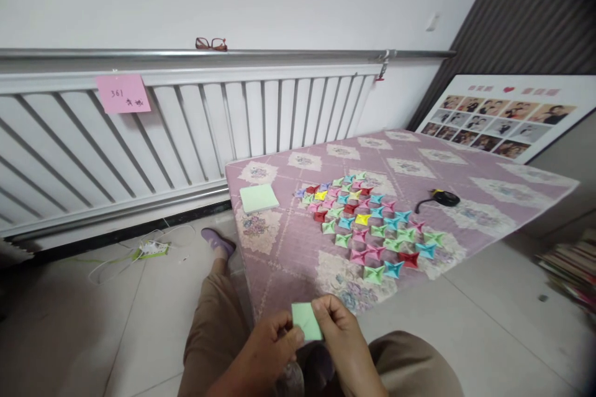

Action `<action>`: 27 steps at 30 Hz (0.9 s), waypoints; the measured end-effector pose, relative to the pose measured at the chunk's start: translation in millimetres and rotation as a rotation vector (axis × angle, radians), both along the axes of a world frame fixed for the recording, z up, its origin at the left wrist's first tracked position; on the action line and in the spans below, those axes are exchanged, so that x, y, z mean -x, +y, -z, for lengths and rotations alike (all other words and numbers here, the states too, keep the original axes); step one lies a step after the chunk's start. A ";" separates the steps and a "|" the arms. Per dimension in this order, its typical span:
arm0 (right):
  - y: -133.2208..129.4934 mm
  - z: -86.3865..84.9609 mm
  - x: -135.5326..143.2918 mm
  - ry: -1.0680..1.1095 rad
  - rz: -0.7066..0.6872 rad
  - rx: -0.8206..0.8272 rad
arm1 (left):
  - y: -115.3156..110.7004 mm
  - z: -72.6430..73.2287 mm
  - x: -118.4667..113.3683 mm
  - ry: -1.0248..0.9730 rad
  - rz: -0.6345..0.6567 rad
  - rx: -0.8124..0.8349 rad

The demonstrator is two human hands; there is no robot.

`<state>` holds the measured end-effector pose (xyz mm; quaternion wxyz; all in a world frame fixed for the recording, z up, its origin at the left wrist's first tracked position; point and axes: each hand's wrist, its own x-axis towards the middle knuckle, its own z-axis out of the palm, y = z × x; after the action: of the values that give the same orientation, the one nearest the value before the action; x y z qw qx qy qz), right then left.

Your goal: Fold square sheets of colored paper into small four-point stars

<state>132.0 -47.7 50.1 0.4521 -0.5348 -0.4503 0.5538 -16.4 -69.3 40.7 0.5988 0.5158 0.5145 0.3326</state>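
Between my two hands is a small light green paper square [306, 321], held just off the near edge of the table. My left hand [272, 344] pinches its lower left part with thumb and fingers. The upper right corner is gripped by my right hand [339, 329], thumb on top. Beyond my hands, several folded paper pieces [363, 219] in green, pink, blue, red and yellow stand in rows on the flowered cloth. A stack of pale green paper sheets [259, 198] lies at the table's left corner.
A pink patterned cloth [284, 254] covers the table. A black coiled item [446, 198] lies on its right side. The white radiator [270, 115] runs behind, with glasses [211, 44] on the pipe above. A power strip [153, 249] with cables is on the floor at left.
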 end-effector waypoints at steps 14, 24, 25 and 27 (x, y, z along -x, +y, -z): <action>42.8 26.0 -13.5 -0.513 -0.245 -0.134 | 16.2 22.4 16.4 0.430 -0.116 -0.352; 68.7 34.1 -9.5 -0.864 -0.343 -0.253 | 8.3 62.3 -11.9 0.869 0.205 -0.784; 69.0 36.0 -10.0 -0.886 -0.337 -0.260 | 7.9 67.5 -13.7 0.899 0.212 -0.781; 68.7 39.4 -12.8 -0.921 -0.321 -0.285 | 7.0 76.2 -14.9 0.943 0.234 -0.788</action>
<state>144.8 21.1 10.7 0.1841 -0.5805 -0.7507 0.2561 -1.5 -62.3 -35.4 0.1049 0.8421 0.5022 0.1661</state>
